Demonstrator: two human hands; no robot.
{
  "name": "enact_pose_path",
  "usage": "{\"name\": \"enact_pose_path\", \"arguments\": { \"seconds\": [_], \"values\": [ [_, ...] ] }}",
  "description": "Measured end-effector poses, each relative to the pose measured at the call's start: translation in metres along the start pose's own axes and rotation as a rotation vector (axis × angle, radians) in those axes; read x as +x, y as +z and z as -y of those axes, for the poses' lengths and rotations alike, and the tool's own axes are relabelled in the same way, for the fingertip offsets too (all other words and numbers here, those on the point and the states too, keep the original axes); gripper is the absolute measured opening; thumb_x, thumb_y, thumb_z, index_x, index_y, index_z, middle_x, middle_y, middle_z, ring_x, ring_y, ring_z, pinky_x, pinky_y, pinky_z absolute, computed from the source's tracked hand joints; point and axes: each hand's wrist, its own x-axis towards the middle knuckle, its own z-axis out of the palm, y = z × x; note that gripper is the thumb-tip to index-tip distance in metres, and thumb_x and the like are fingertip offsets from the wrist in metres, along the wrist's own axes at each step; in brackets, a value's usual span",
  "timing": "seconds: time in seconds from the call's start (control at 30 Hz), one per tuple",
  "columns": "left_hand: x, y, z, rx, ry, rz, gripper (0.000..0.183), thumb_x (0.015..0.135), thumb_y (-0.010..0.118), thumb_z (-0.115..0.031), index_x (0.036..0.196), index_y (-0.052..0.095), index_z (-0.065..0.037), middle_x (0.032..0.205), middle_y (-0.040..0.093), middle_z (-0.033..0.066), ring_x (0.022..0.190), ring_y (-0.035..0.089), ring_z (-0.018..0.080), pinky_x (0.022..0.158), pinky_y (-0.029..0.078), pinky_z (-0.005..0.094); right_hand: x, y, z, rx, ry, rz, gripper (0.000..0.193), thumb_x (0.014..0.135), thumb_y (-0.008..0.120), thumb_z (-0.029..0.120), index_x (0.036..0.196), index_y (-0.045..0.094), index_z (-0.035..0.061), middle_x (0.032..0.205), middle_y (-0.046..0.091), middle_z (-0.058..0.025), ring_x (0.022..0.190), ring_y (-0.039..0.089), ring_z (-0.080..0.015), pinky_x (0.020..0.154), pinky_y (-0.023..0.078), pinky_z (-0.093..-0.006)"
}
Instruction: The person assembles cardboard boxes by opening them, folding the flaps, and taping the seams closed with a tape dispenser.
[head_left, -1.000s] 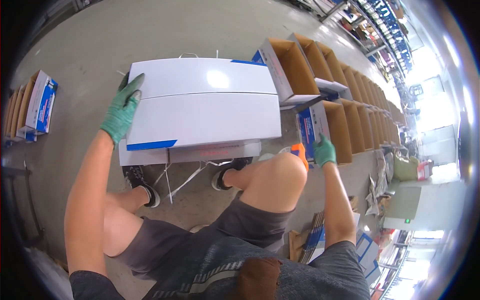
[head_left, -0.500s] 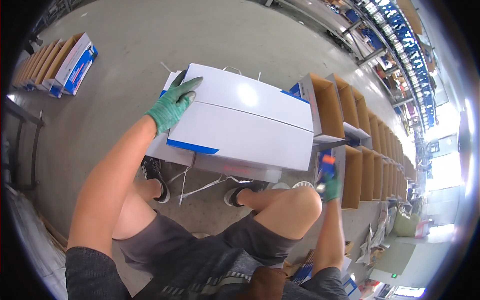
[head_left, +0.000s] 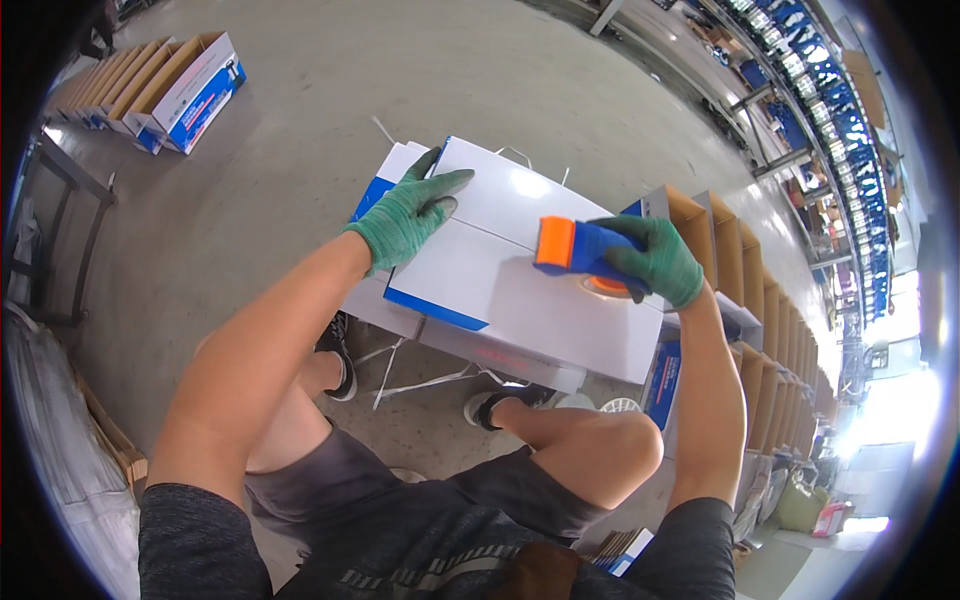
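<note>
A white cardboard box [head_left: 500, 275] with blue edges lies before my knees, its two flaps meeting along a lengthwise seam. Resting on the left end of that box is my left hand [head_left: 405, 212], in a green glove, fingers stretched out and thumb apart. In my gloved right hand [head_left: 662, 258] is a blue and orange tape dispenser [head_left: 590, 248], held over the right half of the box near the seam. Whether the dispenser touches the cardboard I cannot tell. Beneath the box are more flat white cardboard pieces [head_left: 375, 310].
Rows of open brown-lined boxes [head_left: 750, 260] stand close on my right. Another row of open boxes [head_left: 190, 95] is at the far left. White strapping [head_left: 390, 370] trails by my feet. A metal frame [head_left: 75, 220] stands left, and a long rack [head_left: 790, 110] runs along the far right.
My right hand has brought the tape dispenser from beside my right knee up over the box. The left hand stays on the box's left end. The whole view has shifted slightly.
</note>
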Motion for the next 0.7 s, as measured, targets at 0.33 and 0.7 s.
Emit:
{"name": "enact_pose_path", "arguments": {
  "seconds": [0.33,0.7],
  "values": [
    [-0.017,0.030,-0.053,0.180,0.438,-0.384,0.033,0.096,0.056,-0.007,0.128,0.058,-0.011,0.132,0.055,0.0147,0.113,0.062,0.0346,0.091,0.055,0.0422,-0.018,-0.014,-0.025,0.115,0.260,0.158,0.083,0.077,0.074,0.061,0.123,0.062,-0.0074,0.079,0.068,-0.0081,0.060,0.066,-0.0125,0.056,0.055,-0.0249],
    [-0.014,0.082,-0.095,-1.041,-0.587,0.207,0.058,0.102,0.043,-0.055,0.122,0.052,-0.001,0.102,0.063,0.0141,0.074,0.069,0.0255,0.062,0.060,0.0355,-0.023,-0.018,-0.037,0.224,0.266,0.164,0.090,0.071,0.079,0.064,0.125,0.062,-0.0062,0.088,0.069,-0.0073,0.068,0.066,-0.0113,0.056,0.057,-0.0245]
  ]
}}
